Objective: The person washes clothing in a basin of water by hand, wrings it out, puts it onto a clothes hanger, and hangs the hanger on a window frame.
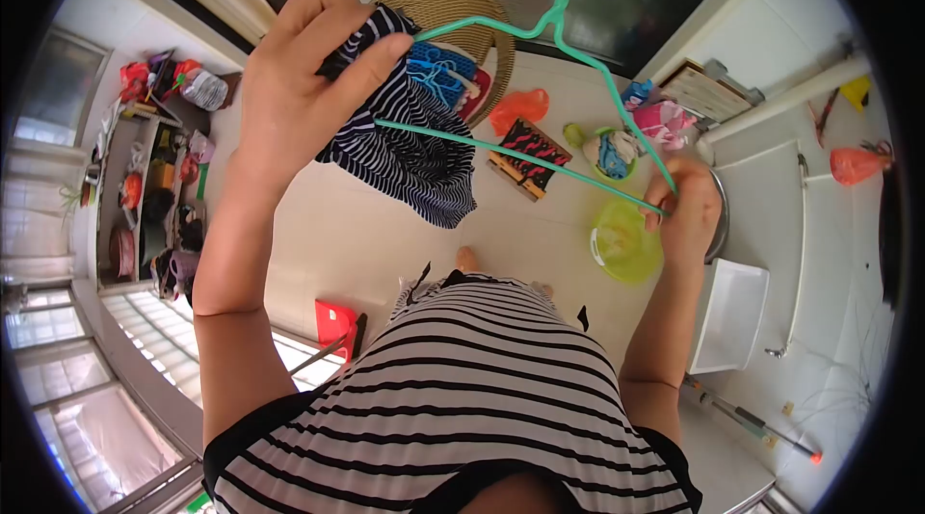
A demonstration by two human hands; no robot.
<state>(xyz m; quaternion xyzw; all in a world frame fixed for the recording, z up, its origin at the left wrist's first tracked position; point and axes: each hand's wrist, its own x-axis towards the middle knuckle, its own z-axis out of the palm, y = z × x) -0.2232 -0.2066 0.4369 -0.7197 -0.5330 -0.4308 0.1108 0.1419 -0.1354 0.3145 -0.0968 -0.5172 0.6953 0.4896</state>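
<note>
A green clothes hanger [561,17] is held up in front of me, tilted, its stem running off the top of the view. My right hand [686,206] is closed round its right corner. With thumb and fingers pinched, my left hand [313,71] grips a dark striped garment [414,162] at the hanger's left end. The cloth covers that end of the hanger and hangs down below my hand. I cannot tell what kind of garment it is.
On the floor are a yellow-green basin [626,242], a small wooden rack [528,158] and a red bag [520,111]. Behind the garment stands a woven chair [453,3]. A white sink [729,316] is at right, cluttered shelves [145,186] at left, a red dustpan [334,323] lower left.
</note>
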